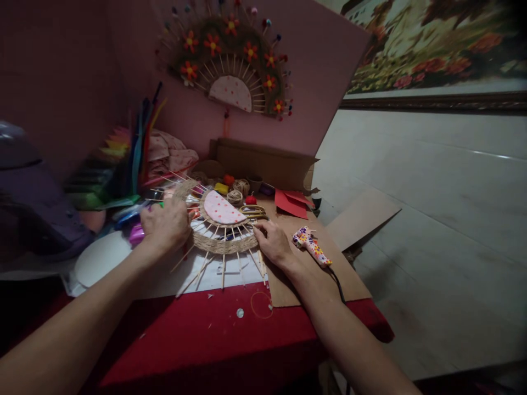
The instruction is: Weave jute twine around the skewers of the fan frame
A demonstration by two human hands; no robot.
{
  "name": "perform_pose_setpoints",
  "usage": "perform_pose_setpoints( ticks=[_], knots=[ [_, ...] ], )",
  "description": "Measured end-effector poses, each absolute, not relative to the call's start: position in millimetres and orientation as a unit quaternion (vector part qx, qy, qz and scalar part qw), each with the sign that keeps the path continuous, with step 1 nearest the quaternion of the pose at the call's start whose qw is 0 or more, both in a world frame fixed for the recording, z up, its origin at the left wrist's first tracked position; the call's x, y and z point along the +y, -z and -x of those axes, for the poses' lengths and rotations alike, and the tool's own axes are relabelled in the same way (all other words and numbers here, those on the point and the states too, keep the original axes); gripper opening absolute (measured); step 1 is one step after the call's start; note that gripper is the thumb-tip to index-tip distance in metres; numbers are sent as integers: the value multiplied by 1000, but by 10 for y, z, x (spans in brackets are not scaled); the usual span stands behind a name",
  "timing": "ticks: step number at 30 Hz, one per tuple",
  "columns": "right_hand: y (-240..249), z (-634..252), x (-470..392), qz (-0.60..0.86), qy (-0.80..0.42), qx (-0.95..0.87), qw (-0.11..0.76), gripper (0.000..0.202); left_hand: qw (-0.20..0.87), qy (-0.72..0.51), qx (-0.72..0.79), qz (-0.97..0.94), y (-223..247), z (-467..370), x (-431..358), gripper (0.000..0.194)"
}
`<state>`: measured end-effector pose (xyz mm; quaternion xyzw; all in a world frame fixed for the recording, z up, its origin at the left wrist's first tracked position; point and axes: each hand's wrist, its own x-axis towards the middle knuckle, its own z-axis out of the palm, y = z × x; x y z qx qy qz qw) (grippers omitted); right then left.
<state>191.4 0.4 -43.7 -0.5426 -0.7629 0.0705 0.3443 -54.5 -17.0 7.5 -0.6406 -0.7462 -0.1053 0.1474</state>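
Head view: the right hand [272, 241] had its thumb and forefinger pinched together on the right end of a woven fan [224, 244]. The left hand [167, 222] curled against the fan's left side; its fingertips were hidden, so I cannot tell whether they gripped. The fan was between the hands, above white paper [164, 281], its thin sticks radiating outward through a twine band around a pale half-circle [222, 209] with red-orange dots. Just beyond the right hand were scissors [253, 210], with twine balls [235, 197] farther back. To the right, a flower-patterned glue gun [312, 247] lay on cardboard [288, 288], near folded red paper [290, 202]. A red tablecloth [214, 334] covered the near part of the table. On the wall behind was a larger half-round decoration [230, 93] with orange flowers.
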Motion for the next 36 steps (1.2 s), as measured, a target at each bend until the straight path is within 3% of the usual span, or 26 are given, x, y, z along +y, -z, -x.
perform_pose_setpoints(
  ticks=[7, 17, 26, 36],
  knots=[
    [448, -1910, 12, 541, -102, -748, 370, 20, 79, 156, -748, 640, 30, 626, -49, 48],
    [401, -1910, -15, 608, -88, -705, 355, 19, 115, 256, -657, 699, -7, 623, 77, 37],
    [392, -1885, 1, 592, -101, -729, 329, 19, 55, 261, -656, 706, 103, 799, 340, 42],
    [388, -1912, -39, 571, -27, -738, 357, 18, 125, 212, -630, 737, -6, 737, 136, 33]
  ],
)
